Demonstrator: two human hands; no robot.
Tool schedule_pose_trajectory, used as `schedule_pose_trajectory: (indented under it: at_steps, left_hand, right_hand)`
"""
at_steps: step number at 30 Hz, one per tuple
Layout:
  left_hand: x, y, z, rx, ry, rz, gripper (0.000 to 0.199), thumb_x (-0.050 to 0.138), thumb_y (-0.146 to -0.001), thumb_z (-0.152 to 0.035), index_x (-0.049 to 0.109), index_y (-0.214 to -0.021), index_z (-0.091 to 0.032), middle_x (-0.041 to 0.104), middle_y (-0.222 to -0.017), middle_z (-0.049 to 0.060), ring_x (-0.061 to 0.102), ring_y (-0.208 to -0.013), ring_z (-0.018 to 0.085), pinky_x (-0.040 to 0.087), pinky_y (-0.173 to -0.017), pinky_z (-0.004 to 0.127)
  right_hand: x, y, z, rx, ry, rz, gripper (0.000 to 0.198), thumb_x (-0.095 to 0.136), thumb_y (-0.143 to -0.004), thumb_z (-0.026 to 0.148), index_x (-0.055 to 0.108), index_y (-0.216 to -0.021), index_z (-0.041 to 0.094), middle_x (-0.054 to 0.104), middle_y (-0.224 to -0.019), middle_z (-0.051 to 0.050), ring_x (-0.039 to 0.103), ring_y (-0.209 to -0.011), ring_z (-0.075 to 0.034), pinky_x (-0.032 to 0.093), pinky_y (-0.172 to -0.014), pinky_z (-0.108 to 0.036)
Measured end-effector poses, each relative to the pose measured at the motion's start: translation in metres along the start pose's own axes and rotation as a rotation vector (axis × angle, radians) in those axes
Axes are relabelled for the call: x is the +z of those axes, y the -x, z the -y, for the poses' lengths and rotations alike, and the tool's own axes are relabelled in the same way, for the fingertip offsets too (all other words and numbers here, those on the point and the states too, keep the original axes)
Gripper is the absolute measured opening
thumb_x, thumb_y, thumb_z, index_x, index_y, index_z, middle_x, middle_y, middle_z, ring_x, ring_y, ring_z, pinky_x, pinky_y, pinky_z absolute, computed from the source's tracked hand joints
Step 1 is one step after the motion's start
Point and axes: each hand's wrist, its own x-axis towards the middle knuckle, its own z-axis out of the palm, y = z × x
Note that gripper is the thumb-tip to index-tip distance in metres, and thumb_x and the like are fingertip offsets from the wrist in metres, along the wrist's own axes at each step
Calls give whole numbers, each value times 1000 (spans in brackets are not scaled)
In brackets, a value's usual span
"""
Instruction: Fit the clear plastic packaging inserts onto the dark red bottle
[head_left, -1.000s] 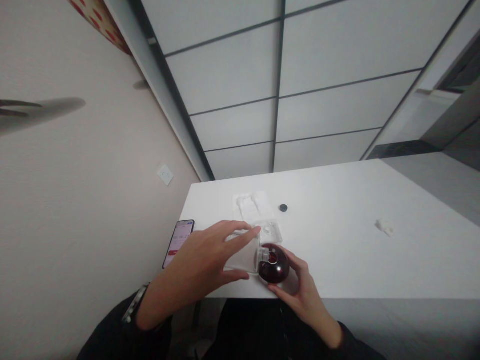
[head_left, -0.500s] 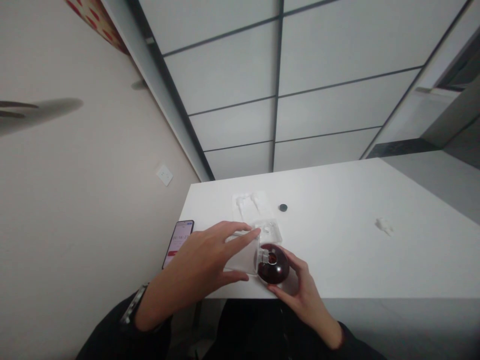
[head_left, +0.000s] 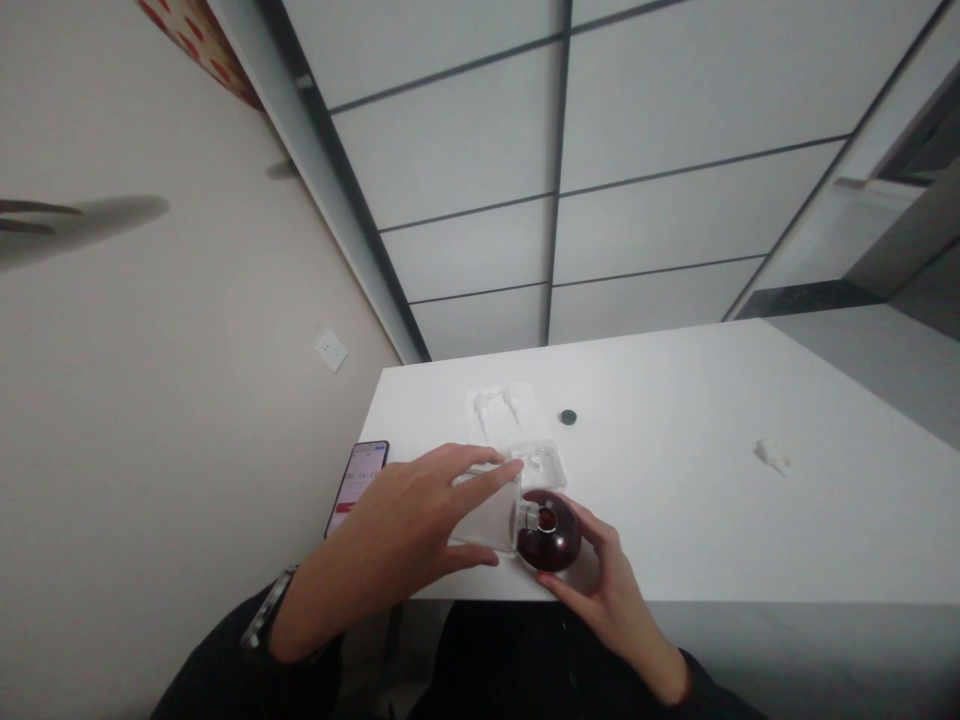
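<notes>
at the near edge of the white table (head_left: 675, 520), holding a clear bottle (head_left: 484, 522) in the left hand (head_left: 420, 510), with fingers spread over its far side and thumb along its near side. tipped well over, with neck pointing right, to the round mouth of a dark red pot (head_left: 551, 550). touching there or merely overlapping in view, cannot tell; too small to make out any liquid in the neck. gripping the pot in the right hand (head_left: 604, 572), opened to a rounded span, with fingers at the far right side and thumb at the near side. glossy, with mouth facing up and a bright glint on the wall. at the base, hidden from view; cannot tell whether set on the table or lifted. just beyond bottle and pot, a clear tray (head_left: 559, 477), with small, unclear shapes within. farther back, a pale sheet (head_left: 499, 418) bearing two white pieces. right of that, a small dark disc (head_left: 568, 417), lying apart. well off to the right, a crumpled white scrap (head_left: 772, 457). beside the left forearm, a phone (head_left: 357, 492) with lit screen, partly covered. around the left wrist, a metal band (head_left: 268, 608). on the wall to the left, a socket (head_left: 331, 350).
</notes>
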Motion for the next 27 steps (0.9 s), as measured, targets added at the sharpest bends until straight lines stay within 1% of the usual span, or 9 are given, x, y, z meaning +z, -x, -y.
schedule_pose_trajectory:
  at_steps: [9,15,20,27]
  left_hand:
    - [-2,-2,0,9,-1,0,89,97,-77,-35,48,-151,-24,69,-142,13,72,-122,31,66,-91,43]
    - [-5,-3,-1,15,0,-4,86,96,-78,-36,49,-150,-24,69,-141,12,71,-123,30,66,-91,43]
    - [-7,-5,-3,21,6,10,81,93,-82,-37,50,-149,-24,69,-141,12,71,-124,30,65,-95,44]
    - [-7,-6,-3,29,1,6,85,95,-79,-37,50,-149,-23,69,-141,13,71,-124,31,64,-96,45]
  right_hand:
    - [0,0,1,6,5,-1,75,78,-95,43,40,-159,32,64,-152,-12,65,-138,-33,58,-113,-55]
    - [0,1,-1,7,19,4,79,82,-91,37,42,-159,30,64,-152,-12,66,-137,-34,58,-113,-52]
    - [-1,2,-2,9,19,2,80,82,-91,36,41,-160,31,64,-152,-13,65,-137,-34,58,-113,-55]
    - [-2,0,-1,25,-4,19,83,84,-90,35,41,-161,31,64,-152,-13,64,-138,-36,57,-113,-60]
